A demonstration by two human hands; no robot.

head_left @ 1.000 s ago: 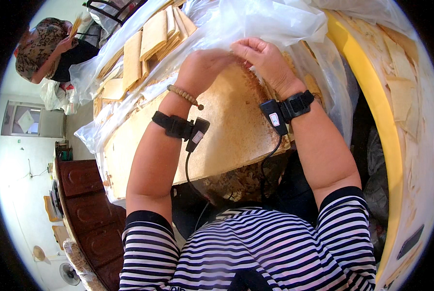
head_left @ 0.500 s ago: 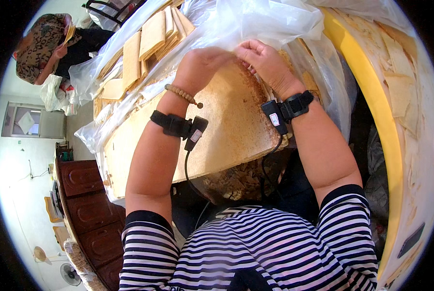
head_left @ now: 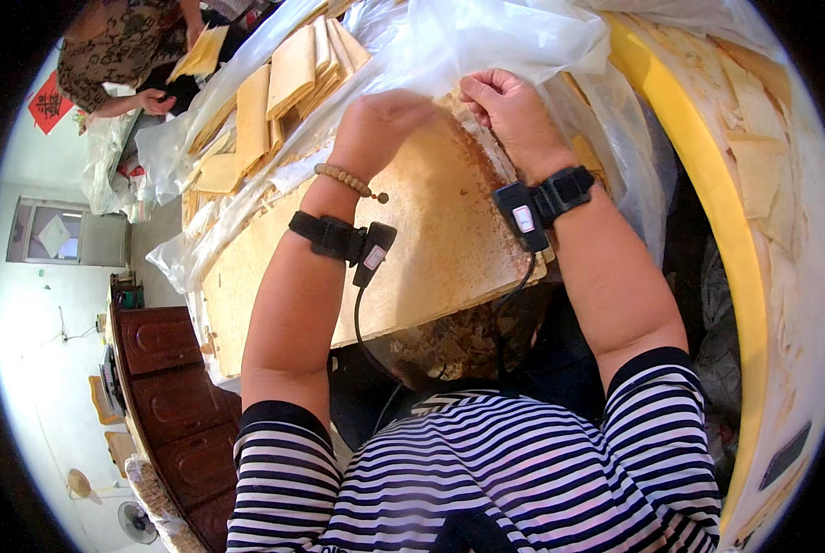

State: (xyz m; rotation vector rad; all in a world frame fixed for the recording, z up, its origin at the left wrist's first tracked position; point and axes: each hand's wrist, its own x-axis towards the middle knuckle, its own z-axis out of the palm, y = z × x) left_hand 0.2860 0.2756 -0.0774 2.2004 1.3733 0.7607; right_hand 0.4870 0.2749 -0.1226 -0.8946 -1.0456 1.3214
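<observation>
A large tan sheet [head_left: 375,267] with a rough, dark brown far-right edge lies in front of me, on what looks like a stack. Over its far part is my left hand [head_left: 383,129], wearing a beaded bracelet; its fingers are smeared by motion. My right hand [head_left: 514,120] is closed at the browned edge, thumb and fingers pressed together in a pinch. Whatever is between those fingertips is too small to make out. A gap separates the two hands.
Folded tan sheets [head_left: 292,69] are piled at the far left, on clear plastic film [head_left: 486,37]. To the right runs a yellow-edged table [head_left: 748,276] with tan scraps and a phone [head_left: 785,456]. Another person [head_left: 122,55] at upper left holds a tan sheet.
My hands have drawn apart: the left slightly leftward, the right slightly to the right. The other person has moved to the right and turned, with arms now apart.
</observation>
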